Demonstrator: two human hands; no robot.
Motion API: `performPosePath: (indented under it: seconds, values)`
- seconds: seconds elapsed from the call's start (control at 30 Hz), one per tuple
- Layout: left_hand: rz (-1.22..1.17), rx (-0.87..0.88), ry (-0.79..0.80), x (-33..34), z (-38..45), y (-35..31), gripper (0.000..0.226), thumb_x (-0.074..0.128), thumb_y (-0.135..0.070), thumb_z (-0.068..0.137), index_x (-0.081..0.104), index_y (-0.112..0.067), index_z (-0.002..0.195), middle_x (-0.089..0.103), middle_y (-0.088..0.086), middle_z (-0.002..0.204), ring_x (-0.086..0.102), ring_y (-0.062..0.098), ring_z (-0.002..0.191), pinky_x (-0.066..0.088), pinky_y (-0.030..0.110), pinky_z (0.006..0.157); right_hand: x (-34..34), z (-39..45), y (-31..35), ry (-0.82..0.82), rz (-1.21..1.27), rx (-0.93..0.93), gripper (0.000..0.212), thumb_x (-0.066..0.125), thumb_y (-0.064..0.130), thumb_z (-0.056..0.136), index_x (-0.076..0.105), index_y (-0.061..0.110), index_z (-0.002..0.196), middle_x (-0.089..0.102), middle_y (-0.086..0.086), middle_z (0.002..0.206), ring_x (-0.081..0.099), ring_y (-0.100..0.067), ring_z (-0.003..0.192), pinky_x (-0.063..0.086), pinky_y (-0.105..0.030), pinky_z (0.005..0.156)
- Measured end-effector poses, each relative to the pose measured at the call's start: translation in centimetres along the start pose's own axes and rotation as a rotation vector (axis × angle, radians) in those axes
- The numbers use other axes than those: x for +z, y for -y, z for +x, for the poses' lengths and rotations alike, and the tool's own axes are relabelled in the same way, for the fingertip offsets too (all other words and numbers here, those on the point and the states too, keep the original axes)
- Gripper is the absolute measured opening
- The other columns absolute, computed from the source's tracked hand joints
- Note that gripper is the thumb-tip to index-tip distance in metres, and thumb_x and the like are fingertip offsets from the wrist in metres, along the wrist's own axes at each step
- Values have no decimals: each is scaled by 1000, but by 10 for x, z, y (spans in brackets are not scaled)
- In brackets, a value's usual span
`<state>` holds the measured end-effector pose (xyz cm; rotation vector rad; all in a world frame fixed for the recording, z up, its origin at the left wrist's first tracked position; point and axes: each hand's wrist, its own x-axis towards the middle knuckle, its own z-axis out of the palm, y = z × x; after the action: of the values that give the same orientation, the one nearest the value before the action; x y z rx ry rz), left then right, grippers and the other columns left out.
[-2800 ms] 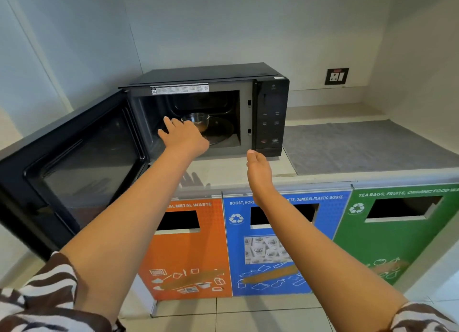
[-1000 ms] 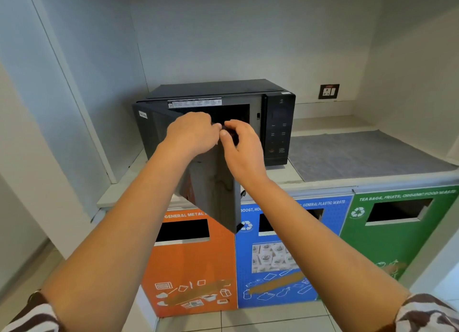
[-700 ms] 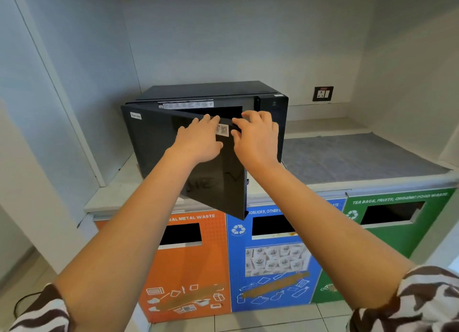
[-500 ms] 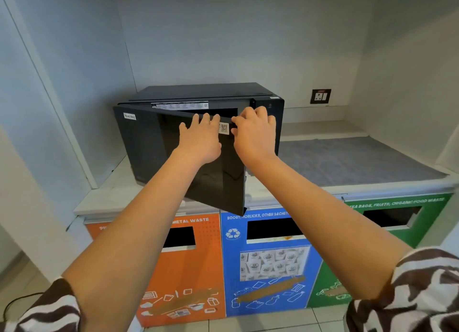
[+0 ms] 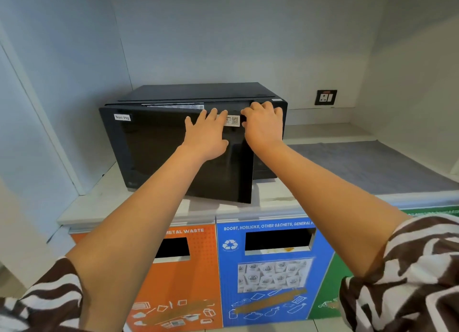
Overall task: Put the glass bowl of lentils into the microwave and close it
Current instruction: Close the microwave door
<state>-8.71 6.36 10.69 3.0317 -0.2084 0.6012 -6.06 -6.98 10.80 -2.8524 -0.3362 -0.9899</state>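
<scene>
A black microwave [image 5: 198,93] stands on a pale counter [image 5: 99,202]. Its dark glass door [image 5: 154,153] is a little ajar, the right edge standing slightly out from the body. My left hand [image 5: 207,133] lies flat on the door's upper right part with fingers spread. My right hand [image 5: 263,125] presses on the door's top right corner, fingers curled over the edge near a QR sticker [image 5: 233,120]. The glass bowl of lentils is hidden behind the door.
A grey mat [image 5: 367,165] covers the counter right of the microwave. A wall socket [image 5: 325,97] sits behind it. Below the counter are orange [image 5: 178,277], blue [image 5: 268,269] and green [image 5: 327,287] waste bins with slots. White walls close in on the left and right.
The door has swung from wide open to nearly shut. Both hands moved from gripping its edge to pressing on its front, and the bowl has gone out of sight behind it.
</scene>
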Motion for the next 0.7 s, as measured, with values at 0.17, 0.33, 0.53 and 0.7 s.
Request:
performPosePath:
  seconds: [0.17,0.33,0.53,0.7]
  values:
    - [-37,47,-14,6,33,12,73,56,-32,90,16,-19,150,16,10,159,10,31,147,9,60,114,19,30,-12,22,6,7,34,50,17,91,54,14,124,56,-9,126,44,-31,120,33,-43,96]
    - [-82,109,-51,3,63,22,74,57,-32,90,16,-18,150,19,10,158,11,30,147,10,60,115,39,58,-21,26,1,6,36,51,18,91,53,15,126,57,-8,127,43,-31,120,32,-43,95]
    - [-94,114,-28,8,80,34,74,57,-31,90,16,-18,150,21,11,158,11,30,147,12,59,117,56,77,-28,1,40,11,36,52,21,90,55,18,126,59,-6,125,44,-31,119,30,-42,94]
    - [-112,133,-32,14,87,24,74,57,-31,90,16,-17,150,20,11,158,9,29,148,11,59,117,58,81,-34,-21,23,-2,35,55,25,89,59,21,123,64,-3,121,44,-29,118,29,-41,93]
